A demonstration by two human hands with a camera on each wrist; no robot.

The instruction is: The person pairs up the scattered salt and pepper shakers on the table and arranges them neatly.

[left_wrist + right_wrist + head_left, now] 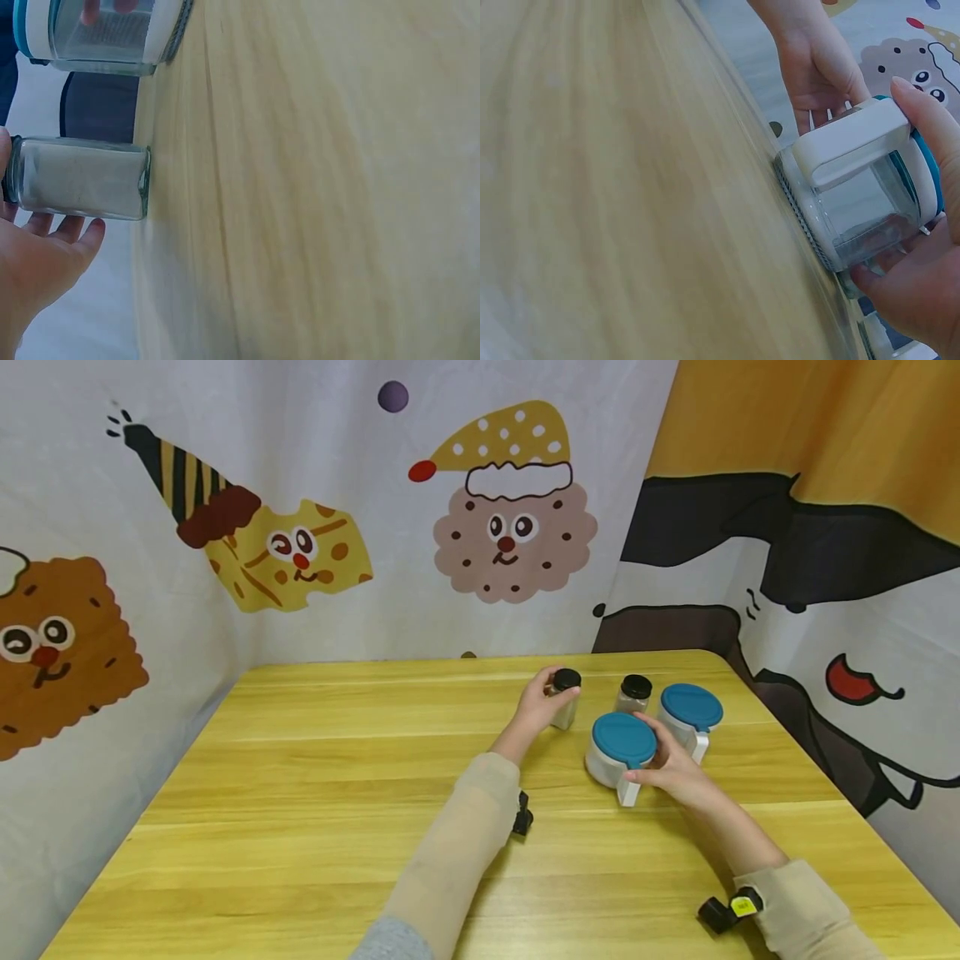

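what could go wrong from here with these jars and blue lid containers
The right hand, around the nearer blue-lidded container, is close to the other blue-lidded container and the ungripped black-capped jar, so it might knock either. The left hand holds the held jar high, near its black cap, so that jar could tip or slip.

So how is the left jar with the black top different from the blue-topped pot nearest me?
The jar has a black lid, while the pot has a blue lid. The jar is narrower; the pot is wider. The pot has a white handle, but no handle shows on the jar. Both have see-through sides and lids on.
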